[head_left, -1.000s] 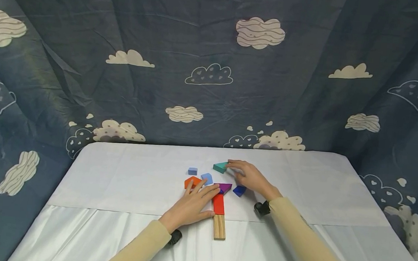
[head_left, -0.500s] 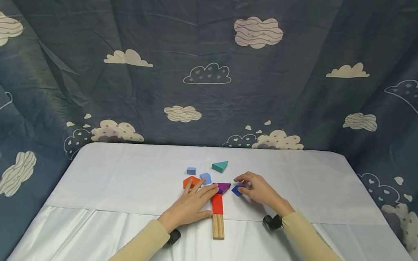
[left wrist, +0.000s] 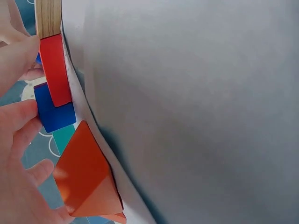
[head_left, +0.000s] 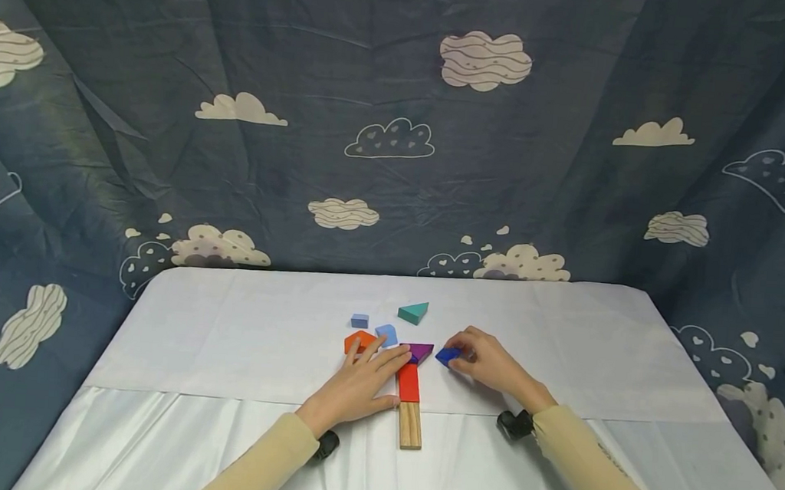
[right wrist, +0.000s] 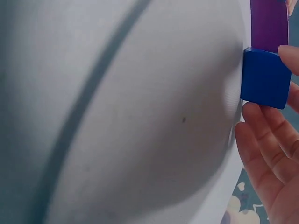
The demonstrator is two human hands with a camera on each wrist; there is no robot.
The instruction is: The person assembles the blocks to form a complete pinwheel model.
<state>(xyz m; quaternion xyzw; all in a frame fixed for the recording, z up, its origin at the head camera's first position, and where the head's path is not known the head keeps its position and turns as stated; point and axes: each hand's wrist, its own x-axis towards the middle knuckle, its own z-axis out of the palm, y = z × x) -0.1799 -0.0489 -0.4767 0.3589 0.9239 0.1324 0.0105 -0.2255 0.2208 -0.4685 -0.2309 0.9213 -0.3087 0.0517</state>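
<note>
My right hand (head_left: 490, 363) pinches a dark blue block (head_left: 447, 356) between thumb and fingers, just right of the purple triangular block (head_left: 420, 351). In the right wrist view that blue block (right wrist: 266, 78) overlaps the end of the purple one. My left hand (head_left: 356, 388) lies with fingers spread over the arrangement. Its fingertips reach the orange block (head_left: 358, 340) and another blue block (left wrist: 58, 114), which sits at the end of the red block (head_left: 409, 383). The thumb is beside the joint between the red block and a natural wood block (head_left: 410, 427).
A teal triangular block (head_left: 412, 313) lies farther back on the white-covered table (head_left: 233, 340). A light blue block with a rounded edge (head_left: 388, 335) and a small pale blue block (head_left: 359, 321) lie behind the orange one. A dark cloud-print curtain (head_left: 383, 190) hangs behind.
My right hand has left the teal block, come back toward me and taken hold of the dark blue block, which has turned slightly. The left hand stays in place.
</note>
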